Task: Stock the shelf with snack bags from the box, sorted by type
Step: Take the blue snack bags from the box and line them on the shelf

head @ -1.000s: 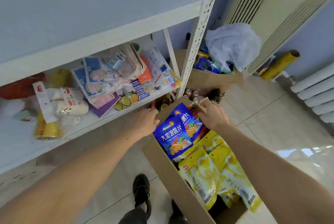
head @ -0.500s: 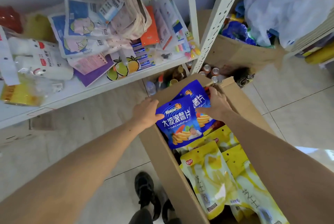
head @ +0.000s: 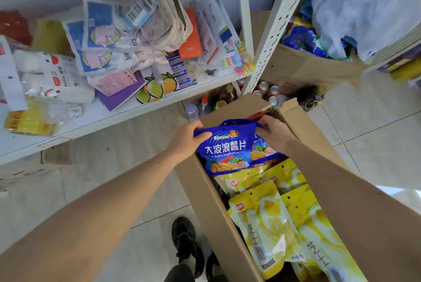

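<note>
An open cardboard box (head: 205, 195) stands on the floor below me, filled with snack bags. A blue chip bag (head: 225, 149) lies on top at the box's far end. My left hand (head: 186, 139) grips its upper left corner, thumb over the front. My right hand (head: 274, 132) grips the top right edge of the blue bags; a second blue bag (head: 262, 152) shows just behind the first. Several yellow snack bags (head: 271, 222) fill the nearer part of the box. The white shelf (head: 109, 117) stands to the upper left.
The shelf board holds tissue packs (head: 54, 76), paper packets (head: 102, 38), batteries and stationery. Bottles and cans (head: 264, 90) stand on the floor under it. A white upright post (head: 273, 29) rises beside a second box (head: 303, 65) with a white plastic bag. My shoes (head: 184, 240) are on the tiles.
Both hands have closed on the top edge of the blue bags, the left moving from the box side onto the bag's corner. The view has tilted down and closer.
</note>
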### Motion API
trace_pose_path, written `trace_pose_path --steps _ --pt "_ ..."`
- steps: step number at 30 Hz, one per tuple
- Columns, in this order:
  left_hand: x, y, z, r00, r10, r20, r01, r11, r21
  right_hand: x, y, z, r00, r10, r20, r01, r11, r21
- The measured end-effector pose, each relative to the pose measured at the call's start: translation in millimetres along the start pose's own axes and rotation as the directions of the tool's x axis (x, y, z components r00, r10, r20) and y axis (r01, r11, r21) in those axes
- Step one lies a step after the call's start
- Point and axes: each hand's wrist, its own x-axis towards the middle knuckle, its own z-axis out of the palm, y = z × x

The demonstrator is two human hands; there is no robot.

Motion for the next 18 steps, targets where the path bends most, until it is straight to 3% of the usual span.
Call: trace_pose_path --steps 3,6,14,18 --pt "-13 17 -14 0.998 -0.067 -0.019 0.059 0.962 -0.268 -20 -18 -25 0.998 -0.045 0.034 0.043 0.996 0.083" --pt "-25 40 -35 0.992 -0.100 -0.083 0.055 0.903 -0.427 -44 -41 -57 0.996 -0.085 0.015 0.083 0.991 0.108" --pt "-70 123 -117 0.934 -0.114 -0.340 -0.099 0.829 -0.550 -115 -115 -133 0.979 -0.202 -0.032 0.199 0.908 0.367" --pt "-101 159 -160 0.894 -0.098 -0.437 -0.149 0.855 -0.497 -156 -164 -154 0.965 -0.261 -0.037 0.249 0.856 0.452"
